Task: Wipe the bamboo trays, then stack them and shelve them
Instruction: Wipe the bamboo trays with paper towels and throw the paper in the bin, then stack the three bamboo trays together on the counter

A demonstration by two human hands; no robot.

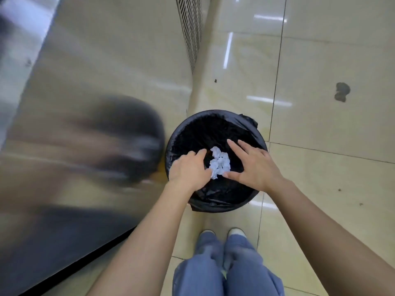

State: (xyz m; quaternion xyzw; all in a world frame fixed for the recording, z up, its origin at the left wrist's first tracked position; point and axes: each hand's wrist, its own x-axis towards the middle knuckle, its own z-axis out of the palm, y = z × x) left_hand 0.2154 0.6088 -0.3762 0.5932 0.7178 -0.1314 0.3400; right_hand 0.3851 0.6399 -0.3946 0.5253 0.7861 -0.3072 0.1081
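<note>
No bamboo tray is in view. A crumpled white paper wad (220, 162) sits between my two hands over the mouth of a round black bin (215, 124) lined with a black bag. My left hand (189, 169) is at the bin's left rim with its fingers loosely curled and its thumb tip touching the wad's lower end. My right hand (254, 165) is spread flat over the right half of the bin, thumb pointing at the wad. Neither hand closes around the paper.
A shiny steel cabinet side (85, 71) rises at the left, touching the bin, with a vent grille (190, 28) along its far edge. Glossy beige floor tiles (331, 124) carry dark stains. My blue trousers (226, 272) and shoes are below.
</note>
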